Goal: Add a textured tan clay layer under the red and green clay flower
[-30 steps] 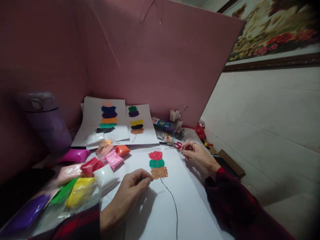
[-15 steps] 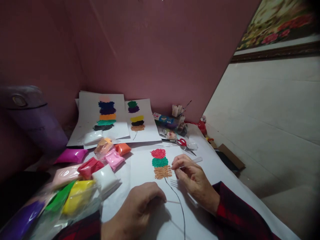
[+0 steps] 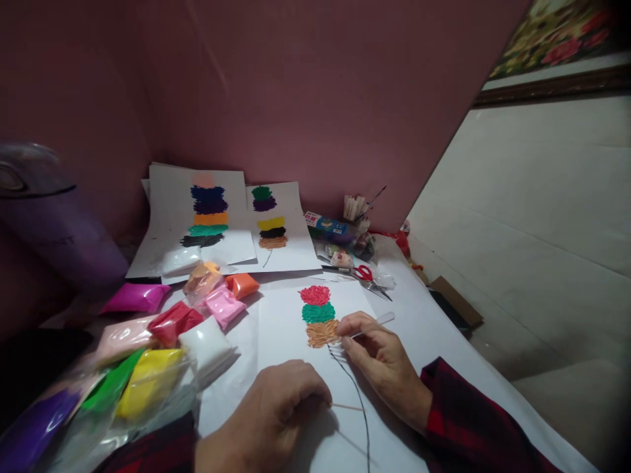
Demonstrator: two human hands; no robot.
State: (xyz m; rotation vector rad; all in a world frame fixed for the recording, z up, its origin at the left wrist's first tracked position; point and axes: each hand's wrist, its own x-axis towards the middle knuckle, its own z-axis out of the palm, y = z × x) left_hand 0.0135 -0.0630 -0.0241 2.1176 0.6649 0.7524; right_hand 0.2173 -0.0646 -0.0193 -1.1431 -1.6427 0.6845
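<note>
On a white paper sheet (image 3: 276, 328) lies a textured patch of clay in three bands: red clay (image 3: 314, 295), green clay (image 3: 318, 313) and tan clay (image 3: 321, 334). A thin black strand (image 3: 355, 381) curves down from the tan band. My right hand (image 3: 382, 358) pinches a clear plastic fork (image 3: 386, 318) at the tan band's right edge; its handle points up to the right and its tines are mostly hidden. Below, my left hand (image 3: 273, 410) rests on the paper, fingers curled round a thin wooden stick (image 3: 348, 407) whose end reaches the black strand.
Several bags of coloured clay, including a yellow bag (image 3: 150, 384) and a white bag (image 3: 206, 345), crowd the left. Behind stand sheets with banded clay (image 3: 231, 203). Scissors (image 3: 363, 272) lie at the back right. A purple bottle (image 3: 59, 230) stands far left.
My right hand's fingertips and the fork have come down onto the right edge of the tan clay. My left hand stays almost in place with the stick. The camera view has shifted slightly.
</note>
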